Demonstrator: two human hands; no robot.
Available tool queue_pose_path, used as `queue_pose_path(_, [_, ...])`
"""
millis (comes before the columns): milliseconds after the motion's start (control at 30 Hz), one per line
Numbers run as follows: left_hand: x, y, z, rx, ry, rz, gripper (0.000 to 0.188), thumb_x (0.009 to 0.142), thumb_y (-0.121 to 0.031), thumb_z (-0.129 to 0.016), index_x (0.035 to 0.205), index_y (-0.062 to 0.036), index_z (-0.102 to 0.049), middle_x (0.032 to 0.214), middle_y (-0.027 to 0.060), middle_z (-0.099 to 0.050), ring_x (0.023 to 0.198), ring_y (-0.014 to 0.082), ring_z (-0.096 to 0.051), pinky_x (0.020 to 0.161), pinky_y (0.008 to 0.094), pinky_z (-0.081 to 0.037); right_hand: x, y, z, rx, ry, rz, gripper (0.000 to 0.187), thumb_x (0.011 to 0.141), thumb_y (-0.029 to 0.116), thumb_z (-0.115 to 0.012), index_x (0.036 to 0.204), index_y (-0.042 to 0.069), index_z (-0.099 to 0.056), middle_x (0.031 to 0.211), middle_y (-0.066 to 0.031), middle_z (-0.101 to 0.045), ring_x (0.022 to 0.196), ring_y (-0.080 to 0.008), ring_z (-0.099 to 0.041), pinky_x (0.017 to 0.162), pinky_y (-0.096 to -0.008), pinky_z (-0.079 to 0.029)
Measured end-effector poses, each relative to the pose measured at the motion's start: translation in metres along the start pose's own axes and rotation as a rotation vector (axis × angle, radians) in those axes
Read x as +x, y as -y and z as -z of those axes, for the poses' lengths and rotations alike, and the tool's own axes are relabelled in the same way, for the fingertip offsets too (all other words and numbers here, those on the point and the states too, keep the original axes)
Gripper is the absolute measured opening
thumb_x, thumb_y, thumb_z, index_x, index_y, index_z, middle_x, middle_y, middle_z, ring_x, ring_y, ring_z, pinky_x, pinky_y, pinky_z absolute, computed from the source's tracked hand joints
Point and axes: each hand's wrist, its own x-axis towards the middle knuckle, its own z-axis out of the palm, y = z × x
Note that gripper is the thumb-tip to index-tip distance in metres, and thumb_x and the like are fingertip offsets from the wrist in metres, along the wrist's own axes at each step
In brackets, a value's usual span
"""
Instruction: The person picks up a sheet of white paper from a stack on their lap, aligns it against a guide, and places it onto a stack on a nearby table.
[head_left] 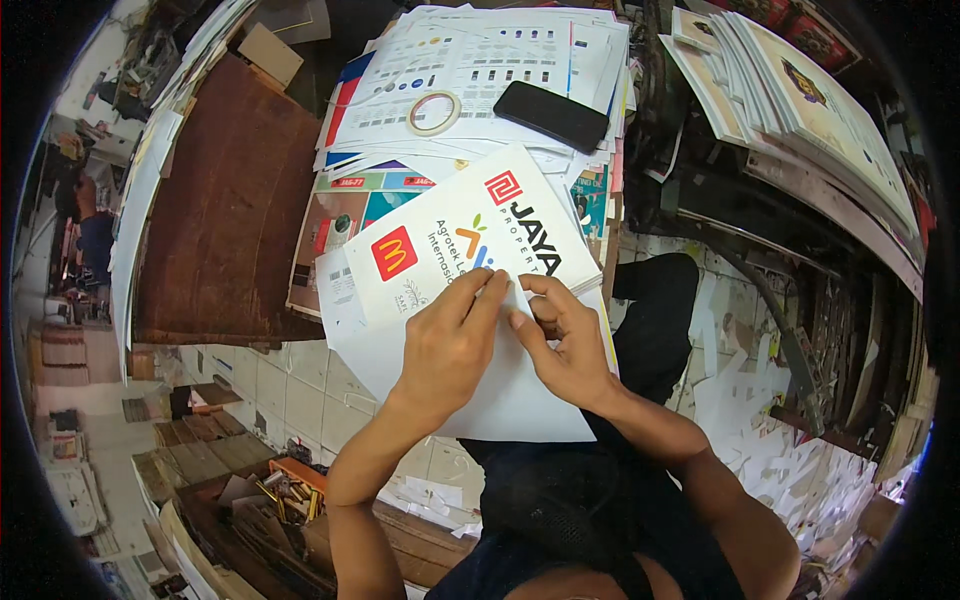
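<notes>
Near the centre, a white sheet (470,260) with coloured logos is pinched at its lower edge by the left hand (450,345) and the right hand (565,350), fingers closed on it. The peeling seems only begun. At twelve o'clock, a tape ring (433,113) and a black phone (551,116) are lying on stacked papers (480,60).

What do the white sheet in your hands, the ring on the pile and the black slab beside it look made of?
White sheet: paper or thin card, matte with printed colour logos, flexing under both hands. Ring: probably a roll of pale tape. Black slab: glossy glass or plastic, likely a phone.
</notes>
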Motion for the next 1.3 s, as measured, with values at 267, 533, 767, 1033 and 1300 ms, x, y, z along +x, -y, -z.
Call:
queue_pose_path(267, [0.000,-0.001,-0.003,0.054,-0.047,-0.027,0.035,0.075,0.004,-0.065,0.109,0.0043,-0.063,0.105,0.0165,-0.064,0.082,0.0277,-0.069,0.067,0.0333,-0.057,0.002,0.004,-0.004,-0.013,-0.018,-0.013,0.026,0.092,0.001,-0.057,0.117,-0.003,-0.052,0.057,-0.0030,-0.044,0.050,-0.0057,-0.040,0.046,-0.0260,-0.035])
queue_pose_path(533, [0.000,-0.003,-0.004,0.013,-0.132,0.002,0.029,0.078,0.002,-0.068,0.107,0.0014,-0.065,0.101,0.0138,-0.066,0.076,0.0263,-0.069,0.061,0.0316,-0.056,0.003,0.008,-0.004,-0.066,-0.006,-0.012,0.026,0.091,0.000,-0.057,0.117,-0.003,-0.052,0.057,-0.0037,-0.044,0.050,-0.0062,-0.041,0.046,-0.0262,-0.035])
queue_pose_path(767, [0.000,-0.005,-0.002,-0.009,-0.151,0.065,0.025,0.080,-0.001,-0.070,0.105,0.0002,-0.066,0.099,0.0127,-0.066,0.073,0.0252,-0.068,0.059,0.0315,-0.055,0.002,0.009,-0.007,-0.050,-0.009,0.014,0.026,0.092,0.000,-0.056,0.116,-0.002,-0.052,0.057,-0.0043,-0.044,0.050,-0.0066,-0.042,0.046,-0.0271,-0.035])
queue_pose_path(1033, [0.001,-0.006,0.000,-0.045,-0.189,0.083,0.019,0.082,-0.003,-0.070,0.101,0.0002,-0.067,0.097,0.0112,-0.067,0.073,0.0248,-0.068,0.059,0.0313,-0.055,0.001,0.008,-0.008,-0.043,-0.001,0.012,0.025,0.092,0.000,-0.056,0.116,-0.002,-0.052,0.057,-0.0039,-0.043,0.050,-0.0063,-0.041,0.046,-0.0263,-0.034])
queue_pose_path(1300, [-0.001,-0.010,0.000,-0.040,-0.201,0.117,0.018,0.082,-0.003,-0.071,0.100,0.0001,-0.068,0.095,0.0111,-0.067,0.073,0.0243,-0.068,0.059,0.0313,-0.055,0.000,0.014,-0.009,-0.057,-0.005,0.027,0.026,0.092,0.000,-0.056,0.117,-0.001,-0.052,0.058,-0.0025,-0.043,0.052,-0.0053,-0.041,0.046,-0.0262,-0.035])
